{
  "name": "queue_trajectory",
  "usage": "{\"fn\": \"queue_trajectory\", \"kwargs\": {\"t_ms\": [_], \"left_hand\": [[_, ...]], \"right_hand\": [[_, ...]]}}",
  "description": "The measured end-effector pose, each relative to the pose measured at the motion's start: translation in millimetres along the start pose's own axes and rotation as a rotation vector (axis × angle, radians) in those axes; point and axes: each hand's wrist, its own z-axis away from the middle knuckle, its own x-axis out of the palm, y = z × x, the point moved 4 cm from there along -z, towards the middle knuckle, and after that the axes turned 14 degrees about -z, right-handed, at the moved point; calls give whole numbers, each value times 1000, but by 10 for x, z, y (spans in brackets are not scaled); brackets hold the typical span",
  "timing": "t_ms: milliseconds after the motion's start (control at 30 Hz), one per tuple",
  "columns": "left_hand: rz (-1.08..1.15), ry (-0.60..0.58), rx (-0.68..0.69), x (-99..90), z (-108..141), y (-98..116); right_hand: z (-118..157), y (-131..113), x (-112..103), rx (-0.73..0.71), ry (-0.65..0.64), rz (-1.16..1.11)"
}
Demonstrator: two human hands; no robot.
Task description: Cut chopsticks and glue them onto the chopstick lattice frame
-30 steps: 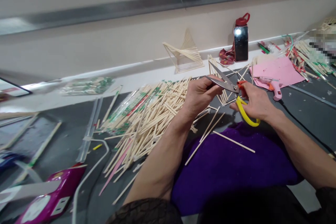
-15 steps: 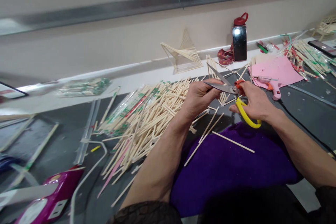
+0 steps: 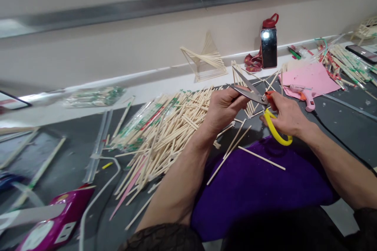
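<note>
A pair of scissors (image 3: 253,96) with a yellow handle loop is in my right hand (image 3: 287,113), its blades spread apart and pointing left. My left hand (image 3: 224,106) is closed in a pinch right by the lower blade, which crosses in front of its fingers. What those fingers hold, if anything, is hidden. Just behind the hands stands a small frame of thin wooden sticks (image 3: 251,108). Loose sticks lie below, one of them a single stick (image 3: 262,158) resting on purple cloth (image 3: 265,188).
A big heap of wooden sticks (image 3: 173,133) spreads left of my hands. To the right, a pink glue gun (image 3: 308,98) with a black cord rests by pink paper (image 3: 315,78). A phone (image 3: 269,48) leans on a red-capped bottle (image 3: 270,21). A magenta power strip (image 3: 59,215) sits front left.
My right hand's fingers have shifted slightly around the scissors handles, and the blades have tilted a little. My left hand stays almost in place.
</note>
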Motion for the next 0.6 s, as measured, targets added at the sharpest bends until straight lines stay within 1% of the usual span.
{"fn": "queue_trajectory", "kwargs": {"t_ms": [167,333,600], "left_hand": [[-3,14,-11,19,-5,-23],[109,53,-96,42,5,-97],[136,-15,-84,70,27,-163]], "right_hand": [[0,-10,-7,17,0,28],[-14,-1,6,45,9,62],[-29,42,4,-15,21,93]]}}
